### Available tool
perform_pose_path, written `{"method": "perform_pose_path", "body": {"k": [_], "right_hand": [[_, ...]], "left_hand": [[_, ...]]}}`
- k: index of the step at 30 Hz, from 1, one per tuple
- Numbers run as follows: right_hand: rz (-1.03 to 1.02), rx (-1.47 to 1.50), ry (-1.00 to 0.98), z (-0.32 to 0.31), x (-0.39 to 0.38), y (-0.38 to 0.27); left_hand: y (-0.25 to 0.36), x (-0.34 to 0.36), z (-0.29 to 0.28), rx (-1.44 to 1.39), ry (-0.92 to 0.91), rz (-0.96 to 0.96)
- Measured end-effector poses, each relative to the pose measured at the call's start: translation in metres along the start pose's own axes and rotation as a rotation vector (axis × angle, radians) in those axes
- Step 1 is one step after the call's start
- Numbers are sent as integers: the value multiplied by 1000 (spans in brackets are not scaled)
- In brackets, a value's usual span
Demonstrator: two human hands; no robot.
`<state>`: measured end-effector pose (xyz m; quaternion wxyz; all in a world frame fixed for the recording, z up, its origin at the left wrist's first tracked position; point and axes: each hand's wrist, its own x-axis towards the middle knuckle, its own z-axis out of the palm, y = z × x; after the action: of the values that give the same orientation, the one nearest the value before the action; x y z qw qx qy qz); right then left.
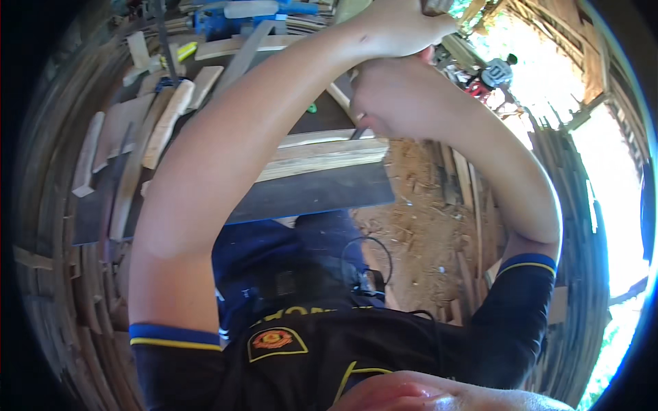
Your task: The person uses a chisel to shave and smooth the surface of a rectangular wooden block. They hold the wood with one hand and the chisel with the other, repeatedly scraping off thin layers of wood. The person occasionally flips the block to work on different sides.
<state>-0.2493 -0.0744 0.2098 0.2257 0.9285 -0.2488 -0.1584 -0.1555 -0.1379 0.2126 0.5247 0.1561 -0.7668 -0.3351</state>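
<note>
My left hand (404,27) is raised at the top of the view, its fingers around a brownish object (436,7) that is mostly cut off by the edge. Just below it, my right hand (387,96) is closed, with a slim dark tool (356,133) coming out under its fingers; the rest of that tool is hidden. Beneath both hands lie pale wooden strips (315,157) on a dark board (308,192), which extends over my legs.
Cut wood pieces (168,123) and a yellow tool (186,51) lie at the left, blue equipment (209,24) behind them. A power tool (497,74) is at the back right. Wood shavings cover the dirt floor (411,226); stacked planks line both sides.
</note>
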Motion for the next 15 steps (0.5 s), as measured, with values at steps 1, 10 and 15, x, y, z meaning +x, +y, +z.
{"method": "perform_pose_path", "body": {"k": [1,10,15], "right_hand": [[-51,131,73,-13,-12,-3],[225,504,196,-29,-103,29],[274,509,242,-21,-101,29]], "left_hand": [[-7,-3,2,-35,54,-5],[1,1,33,-51,166,-64],[15,0,48,108,122,-124]]}}
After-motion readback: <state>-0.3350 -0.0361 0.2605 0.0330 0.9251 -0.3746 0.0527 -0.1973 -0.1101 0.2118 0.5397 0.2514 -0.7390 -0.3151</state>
